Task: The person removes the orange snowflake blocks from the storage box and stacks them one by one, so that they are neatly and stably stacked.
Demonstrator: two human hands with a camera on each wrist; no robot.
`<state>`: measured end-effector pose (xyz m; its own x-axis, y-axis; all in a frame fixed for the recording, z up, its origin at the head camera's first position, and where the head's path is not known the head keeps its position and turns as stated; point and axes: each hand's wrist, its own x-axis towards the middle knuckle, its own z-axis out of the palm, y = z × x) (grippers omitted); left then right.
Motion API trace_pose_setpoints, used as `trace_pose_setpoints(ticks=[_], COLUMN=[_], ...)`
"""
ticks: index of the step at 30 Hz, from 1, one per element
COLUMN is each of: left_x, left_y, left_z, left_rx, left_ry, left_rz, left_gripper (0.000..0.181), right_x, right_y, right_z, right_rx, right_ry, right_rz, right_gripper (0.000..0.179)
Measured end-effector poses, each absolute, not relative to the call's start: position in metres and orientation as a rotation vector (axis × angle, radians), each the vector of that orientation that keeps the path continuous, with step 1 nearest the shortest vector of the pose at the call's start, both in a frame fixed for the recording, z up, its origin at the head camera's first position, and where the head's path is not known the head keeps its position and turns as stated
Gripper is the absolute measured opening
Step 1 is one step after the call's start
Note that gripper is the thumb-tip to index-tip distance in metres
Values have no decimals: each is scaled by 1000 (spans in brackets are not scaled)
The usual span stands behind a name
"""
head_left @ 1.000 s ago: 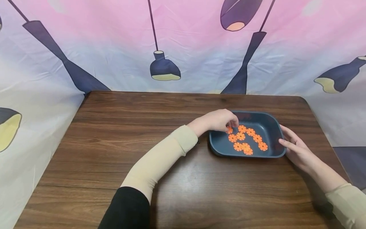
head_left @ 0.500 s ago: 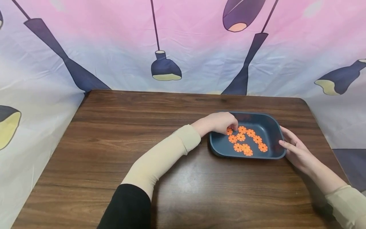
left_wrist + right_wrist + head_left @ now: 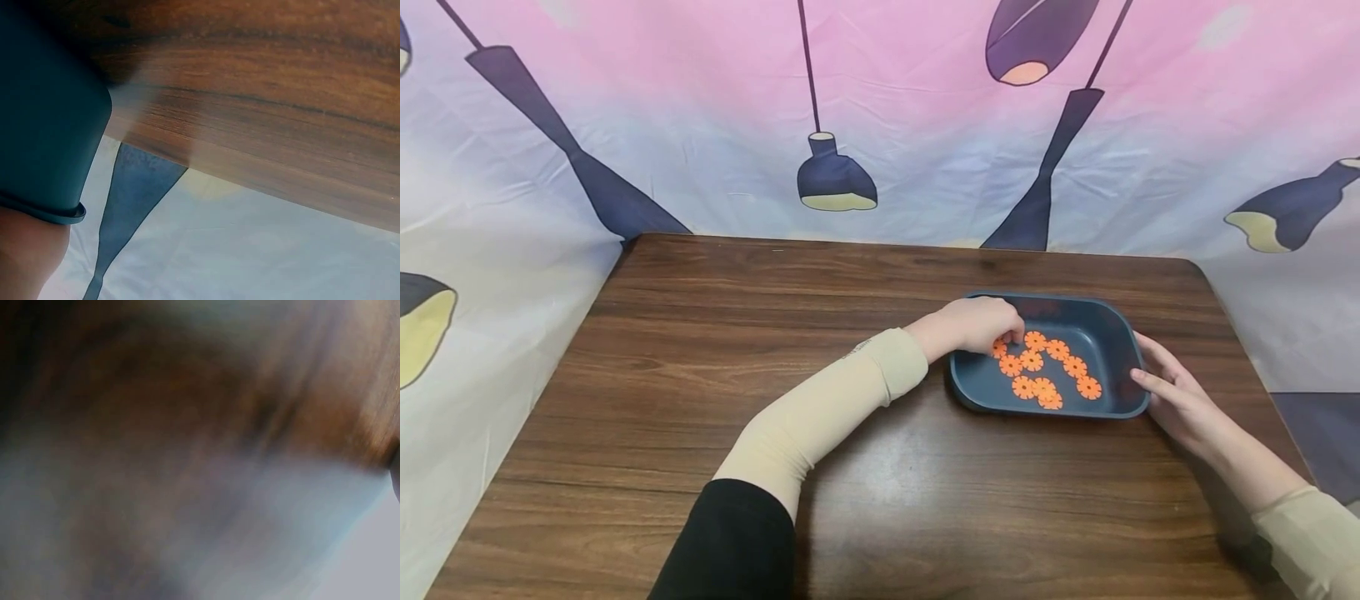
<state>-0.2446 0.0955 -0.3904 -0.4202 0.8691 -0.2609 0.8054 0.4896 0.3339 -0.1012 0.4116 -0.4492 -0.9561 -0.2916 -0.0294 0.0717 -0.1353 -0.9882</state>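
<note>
A dark blue rectangular basin (image 3: 1116, 333) sits on the table, toward its right back. Several orange flower-shaped discs (image 3: 1032, 360) with small dark centres lie on its floor. Over the basin's left wall reaches my left hand (image 3: 985, 323), fingers curled down at the leftmost orange disc (image 3: 998, 348) and partly covering it. My right hand (image 3: 1176, 392) holds the basin's right end, thumb at the rim and fingers along the outside. In the left wrist view the basin's outer wall (image 3: 50, 119) shows, with part of the left hand (image 3: 28, 250) at its rim; the discs are hidden there.
The dark brown wooden table (image 3: 850, 467) extends left and in front of the basin. Behind it hangs a pink and pale blue cloth (image 3: 910, 125) printed with lamps. The right wrist view is mostly blurred.
My left hand has sunk slightly into the basin, and the disc at its fingertips has shifted a little left and nearer. The right hand and basin stay in place.
</note>
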Motion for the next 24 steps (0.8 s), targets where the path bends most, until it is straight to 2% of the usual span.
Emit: trace_pose_setpoints(ticks=[5,13,24], left_x=[-245,-247,-249], left_y=[96,94,83], left_z=[-391,-388,-375], left_rx=[1388,1449,1447], left_ry=[2333,2283,2254], left_rz=[188,295,563], left_gripper=[29,9,8], right_x=[-101,-101,-101], right_y=[411,412,414], right_z=[-449,-450,-449], right_rx=[-234,-213,-212], right_ry=[1910,1921,1936], right_rz=[-2174,-2153,-2137], right_gripper=[54,53,51])
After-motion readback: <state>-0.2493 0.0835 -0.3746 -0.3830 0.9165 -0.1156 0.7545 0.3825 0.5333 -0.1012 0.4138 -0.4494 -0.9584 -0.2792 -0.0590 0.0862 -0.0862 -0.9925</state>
